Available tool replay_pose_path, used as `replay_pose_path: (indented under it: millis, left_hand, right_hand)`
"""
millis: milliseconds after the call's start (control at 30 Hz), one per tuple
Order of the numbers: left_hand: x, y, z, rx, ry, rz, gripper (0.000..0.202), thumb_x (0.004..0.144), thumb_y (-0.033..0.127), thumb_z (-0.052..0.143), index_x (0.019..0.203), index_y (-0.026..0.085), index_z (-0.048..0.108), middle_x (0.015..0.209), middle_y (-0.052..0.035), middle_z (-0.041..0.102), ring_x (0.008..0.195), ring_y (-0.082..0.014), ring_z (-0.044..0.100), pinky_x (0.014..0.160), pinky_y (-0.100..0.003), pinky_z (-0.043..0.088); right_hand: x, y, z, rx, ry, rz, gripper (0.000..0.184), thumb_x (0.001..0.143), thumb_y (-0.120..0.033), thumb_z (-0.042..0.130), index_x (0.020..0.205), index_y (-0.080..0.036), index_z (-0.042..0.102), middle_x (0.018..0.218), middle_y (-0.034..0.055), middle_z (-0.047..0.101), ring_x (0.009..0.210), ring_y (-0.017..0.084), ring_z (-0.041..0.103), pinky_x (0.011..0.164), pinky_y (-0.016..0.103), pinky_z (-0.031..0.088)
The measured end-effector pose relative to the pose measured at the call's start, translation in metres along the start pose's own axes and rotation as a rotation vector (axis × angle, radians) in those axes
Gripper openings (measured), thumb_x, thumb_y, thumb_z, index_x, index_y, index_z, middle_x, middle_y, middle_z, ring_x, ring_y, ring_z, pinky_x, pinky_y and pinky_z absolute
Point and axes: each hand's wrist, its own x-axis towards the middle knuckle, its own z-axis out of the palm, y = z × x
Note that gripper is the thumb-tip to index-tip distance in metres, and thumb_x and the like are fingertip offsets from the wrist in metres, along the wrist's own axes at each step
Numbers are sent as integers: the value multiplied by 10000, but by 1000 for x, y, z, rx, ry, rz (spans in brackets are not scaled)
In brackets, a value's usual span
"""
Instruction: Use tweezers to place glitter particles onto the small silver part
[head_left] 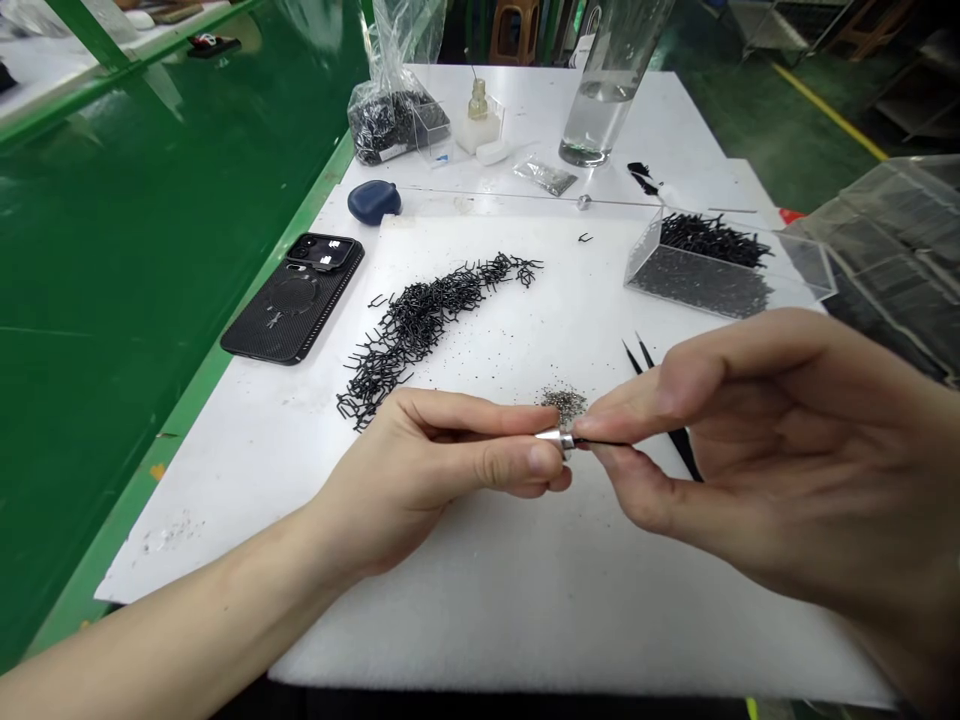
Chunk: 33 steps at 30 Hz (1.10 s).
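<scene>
My left hand (450,455) pinches a small silver metal piece (556,438) between thumb and fingers, low over the white foam pad (480,590). My right hand (750,440) meets it from the right, thumb and forefinger pinched on a thin black part at the silver piece's end. Black tweezers (660,400) lie under my right hand, tips pointing away. A small heap of tiny grey specks (564,402) sits just behind the fingertips. A long pile of black wire clips (420,325) lies on the pad to the left.
A black phone (294,298) and a dark blue case (373,200) lie at the left edge. A clear box of black clips (705,265) stands at the right. At the back are a bag of clips (386,115), a small bottle (478,105) and a clear water container (604,100).
</scene>
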Motion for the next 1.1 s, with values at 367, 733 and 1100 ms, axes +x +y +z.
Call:
replay_pose_path:
  millis: [367, 733, 1100]
  left_hand:
    - [1, 1, 1, -15, -19, -8, 115, 778, 152, 883, 856, 229, 847, 680, 41, 792, 714, -90, 772, 715, -131, 635]
    - [1, 0, 0, -36, -32, 6, 106, 823, 126, 841, 865, 223, 843, 696, 49, 797, 725, -75, 777, 705, -106, 632]
    - [1, -1, 1, -32, -25, 40, 115, 818, 126, 846, 875, 225, 839, 721, 58, 802, 705, -59, 762, 728, -110, 643]
  right_hand:
    - [-1, 9, -3, 18, -59, -72, 346, 743, -39, 816, 937, -270, 646, 825, -48, 764, 764, 170, 776, 747, 296, 679]
    - [4, 12, -3, -2, -45, -186, 324, 717, -1, 797, 912, -223, 667, 823, -18, 762, 726, 170, 781, 707, 266, 697]
    - [4, 14, 1, 39, 13, -155, 338, 722, -20, 804, 937, -224, 644, 834, -3, 736, 718, 169, 783, 665, 247, 679]
